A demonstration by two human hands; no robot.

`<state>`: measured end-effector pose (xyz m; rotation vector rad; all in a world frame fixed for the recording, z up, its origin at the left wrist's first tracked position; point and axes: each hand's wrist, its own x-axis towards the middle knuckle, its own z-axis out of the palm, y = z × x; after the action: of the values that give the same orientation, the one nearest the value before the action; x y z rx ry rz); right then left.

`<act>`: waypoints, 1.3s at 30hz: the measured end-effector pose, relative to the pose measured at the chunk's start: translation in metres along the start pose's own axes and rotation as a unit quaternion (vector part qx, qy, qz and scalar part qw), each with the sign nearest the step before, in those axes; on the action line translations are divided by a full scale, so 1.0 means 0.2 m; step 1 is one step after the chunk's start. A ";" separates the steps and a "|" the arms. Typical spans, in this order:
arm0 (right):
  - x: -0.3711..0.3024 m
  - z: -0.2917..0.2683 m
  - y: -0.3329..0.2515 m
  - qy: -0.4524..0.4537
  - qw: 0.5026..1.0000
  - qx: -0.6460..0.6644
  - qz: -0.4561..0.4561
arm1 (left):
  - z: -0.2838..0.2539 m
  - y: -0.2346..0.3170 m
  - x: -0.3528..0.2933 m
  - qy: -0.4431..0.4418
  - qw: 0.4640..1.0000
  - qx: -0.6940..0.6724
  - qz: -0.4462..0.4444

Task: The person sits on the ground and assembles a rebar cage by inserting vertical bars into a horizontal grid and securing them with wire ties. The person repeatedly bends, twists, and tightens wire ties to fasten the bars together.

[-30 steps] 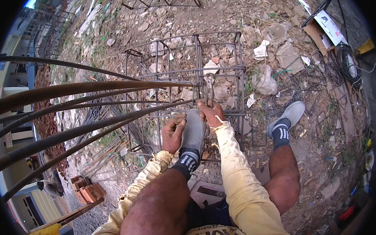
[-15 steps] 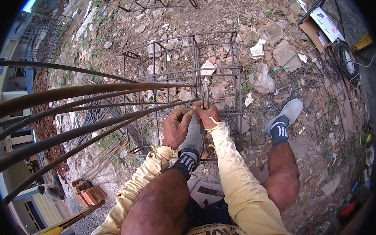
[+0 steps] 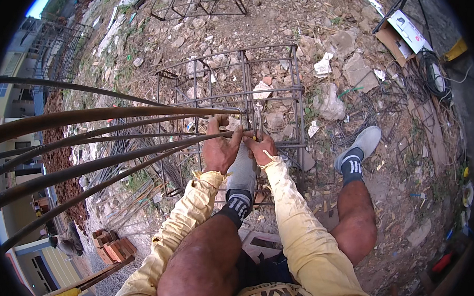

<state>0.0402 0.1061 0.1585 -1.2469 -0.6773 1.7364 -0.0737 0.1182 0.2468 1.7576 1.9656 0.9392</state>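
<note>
Long rusty rebar (image 3: 88, 120) rods sweep in from the left and join a tied steel cage (image 3: 246, 76) on the rubble. My left hand (image 3: 220, 150) is closed around one of the bars, its fingers curled up between the rods and its thumb toward the joint. Close beside it, my right hand (image 3: 259, 149) is closed on a slim pair of pliers (image 3: 258, 117), which points away from me along the cage; its jaws are hard to make out. My grey left shoe (image 3: 242, 172) rests directly beneath both hands, inside the cage.
Broken stone (image 3: 330, 102) and rubble surround the cage. A second cage (image 3: 201, 7) lies farther off. On the far right are a cardboard box (image 3: 406, 36) and a coiled black cable (image 3: 434, 75). Red bricks (image 3: 115, 248) are stacked at lower left, near a wooden plank (image 3: 99, 273).
My left hand has moved slightly up and left, its fingers now reaching up around a bar instead of pinching beside the right hand. My right hand has shifted only a little.
</note>
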 end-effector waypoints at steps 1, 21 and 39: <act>0.00 0.00 0.00 0.001 1.000 -0.010 -0.003 | 0.02 -0.01 0.02 0.018 0.999 0.023 0.041; -0.01 0.01 0.02 0.036 0.996 -0.072 -0.025 | -0.12 -0.08 0.04 -0.106 0.977 0.119 0.144; -0.03 0.06 0.07 0.081 0.980 -0.136 -0.124 | -0.09 -0.07 -0.08 -0.189 0.957 -0.112 -0.188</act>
<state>0.0254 0.0955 0.1547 -1.4061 -0.9528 1.3542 -0.0934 0.0976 0.2468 1.2646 1.7746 0.6135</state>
